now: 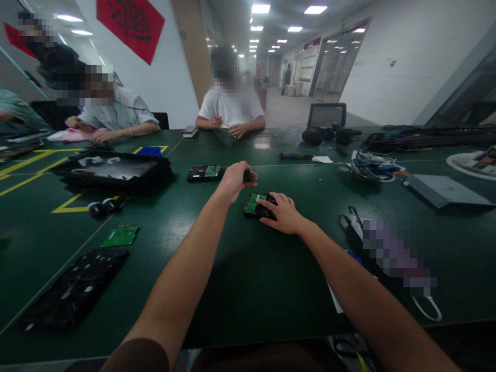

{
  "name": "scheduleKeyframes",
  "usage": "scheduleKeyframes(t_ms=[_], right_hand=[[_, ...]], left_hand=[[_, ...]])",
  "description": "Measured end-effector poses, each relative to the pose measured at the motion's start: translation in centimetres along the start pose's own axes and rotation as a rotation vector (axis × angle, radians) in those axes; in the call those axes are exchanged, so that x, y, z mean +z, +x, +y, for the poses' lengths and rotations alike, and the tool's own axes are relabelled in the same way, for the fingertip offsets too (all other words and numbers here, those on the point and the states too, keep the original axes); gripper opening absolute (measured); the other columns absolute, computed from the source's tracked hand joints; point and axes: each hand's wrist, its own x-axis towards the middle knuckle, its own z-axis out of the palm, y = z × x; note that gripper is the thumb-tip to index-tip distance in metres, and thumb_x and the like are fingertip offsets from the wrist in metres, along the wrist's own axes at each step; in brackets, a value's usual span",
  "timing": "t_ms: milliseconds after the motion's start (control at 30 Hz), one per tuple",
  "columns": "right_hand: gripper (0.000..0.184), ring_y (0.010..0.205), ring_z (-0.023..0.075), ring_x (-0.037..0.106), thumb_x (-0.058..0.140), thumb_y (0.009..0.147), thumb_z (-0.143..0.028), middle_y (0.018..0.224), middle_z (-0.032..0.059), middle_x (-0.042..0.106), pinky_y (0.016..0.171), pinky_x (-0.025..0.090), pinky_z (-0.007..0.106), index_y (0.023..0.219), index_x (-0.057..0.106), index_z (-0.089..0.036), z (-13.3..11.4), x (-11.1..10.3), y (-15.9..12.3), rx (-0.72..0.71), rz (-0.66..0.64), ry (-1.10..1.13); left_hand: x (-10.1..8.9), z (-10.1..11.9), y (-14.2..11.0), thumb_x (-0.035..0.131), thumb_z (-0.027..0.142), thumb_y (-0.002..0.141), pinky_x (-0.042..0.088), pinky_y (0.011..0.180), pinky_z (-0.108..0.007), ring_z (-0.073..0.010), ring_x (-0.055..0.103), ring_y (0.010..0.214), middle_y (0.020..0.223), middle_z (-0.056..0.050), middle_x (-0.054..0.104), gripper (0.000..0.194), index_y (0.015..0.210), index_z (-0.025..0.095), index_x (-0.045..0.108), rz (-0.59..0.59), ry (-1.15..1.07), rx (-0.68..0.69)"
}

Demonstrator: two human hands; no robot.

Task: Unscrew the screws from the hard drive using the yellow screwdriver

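A hard drive (pixel 251 205) lies on the green tabletop with its green circuit board facing up. My right hand (pixel 284 213) rests over its right side, fingers spread across the board and the near edge. Above the drive's far left corner, my left hand (pixel 233 182) is closed around the dark handle of a screwdriver (pixel 247 176). The thin shaft points down at the board, but whether its tip touches a screw is too small to tell. Just left of my left hand sits a second hard drive (pixel 204 173), also board side up.
Left are a black tray (pixel 116 168), a loose green circuit board (pixel 121 235) and black drive casings (pixel 75 289). On the right lie a cable bundle (pixel 374 166), a silver box (pixel 445 190) and a lanyard (pixel 354 222). Another screwdriver (pixel 296 155) lies farther back. Co-workers sit across the table.
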Motion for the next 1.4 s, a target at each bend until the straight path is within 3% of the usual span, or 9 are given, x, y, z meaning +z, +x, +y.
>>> scheduleKeyframes(t_ms=[167, 467, 667, 767, 1067, 1267, 1400], right_hand=[[0.074, 0.150, 0.0430, 0.023, 0.048, 0.094, -0.072, 0.166, 0.0106, 0.025, 0.117, 0.022, 0.065, 0.160, 0.030, -0.044, -0.04, -0.09, 0.02, 0.001, 0.000, 0.010], [0.074, 0.150, 0.0429, 0.023, 0.048, 0.094, -0.072, 0.166, 0.0116, 0.026, 0.117, 0.022, 0.064, 0.160, 0.031, -0.043, -0.06, -0.14, -0.01, -0.002, -0.001, 0.007], [0.074, 0.150, 0.0431, 0.022, 0.046, 0.094, -0.073, 0.166, 0.0102, 0.025, 0.118, 0.021, 0.064, 0.161, 0.028, -0.044, -0.04, -0.20, -0.02, -0.001, -0.007, 0.003], [0.074, 0.151, 0.0432, 0.021, 0.045, 0.095, -0.073, 0.167, 0.0098, 0.023, 0.118, 0.020, 0.064, 0.161, 0.027, -0.045, -0.08, -0.26, -0.01, 0.003, -0.023, 0.001], [0.074, 0.150, 0.0428, 0.023, 0.048, 0.094, -0.072, 0.166, 0.0111, 0.026, 0.117, 0.021, 0.064, 0.160, 0.031, -0.043, -0.04, -0.01, 0.00, 0.000, 0.002, 0.005], [0.075, 0.150, 0.0428, 0.023, 0.048, 0.094, -0.073, 0.166, 0.0109, 0.026, 0.117, 0.021, 0.064, 0.160, 0.029, -0.044, 0.05, -0.05, 0.01, 0.000, 0.002, 0.003], [0.075, 0.150, 0.0427, 0.023, 0.047, 0.094, -0.073, 0.166, 0.0116, 0.026, 0.117, 0.023, 0.064, 0.160, 0.031, -0.043, 0.07, -0.11, -0.01, -0.006, 0.000, 0.008]], left_hand=[[-0.31, -0.05, 0.24, 0.060, 0.036, 0.078, 0.048, 0.050, -0.023, -0.0204, 0.062, 0.082, 0.090, -0.010, 0.066, 0.020, 0.074, 0.018, 0.068, 0.065, 0.224, 0.108], [0.05, 0.46, -0.31, 0.065, 0.034, 0.078, 0.057, 0.063, -0.032, -0.0199, 0.066, 0.076, 0.084, -0.010, 0.070, 0.019, 0.084, 0.017, 0.062, 0.012, 0.072, -0.016], [-0.24, 0.20, 0.05, 0.065, 0.033, 0.076, 0.050, 0.056, -0.023, -0.0184, 0.064, 0.080, 0.087, -0.008, 0.067, 0.017, 0.077, 0.017, 0.070, 0.072, 0.201, 0.092], [-0.29, 0.36, -0.14, 0.064, 0.035, 0.077, 0.048, 0.054, -0.023, -0.0186, 0.063, 0.080, 0.089, -0.008, 0.068, 0.020, 0.078, 0.017, 0.072, 0.047, 0.234, 0.109], [-0.13, 0.16, 0.01, 0.062, 0.034, 0.079, 0.050, 0.059, -0.027, -0.0201, 0.069, 0.079, 0.086, -0.010, 0.072, 0.020, 0.086, 0.017, 0.064, -0.042, -0.006, -0.053], [-0.35, 0.06, 0.21, 0.061, 0.040, 0.081, 0.040, 0.049, -0.025, -0.0167, 0.059, 0.066, 0.083, -0.009, 0.070, 0.025, 0.076, 0.017, 0.069, 0.071, 0.271, 0.058], [-0.51, 0.30, 0.01, 0.060, 0.043, 0.082, 0.033, 0.042, -0.026, -0.0148, 0.057, 0.054, 0.084, -0.009, 0.070, 0.028, 0.079, 0.017, 0.069, 0.022, 0.328, 0.022]])
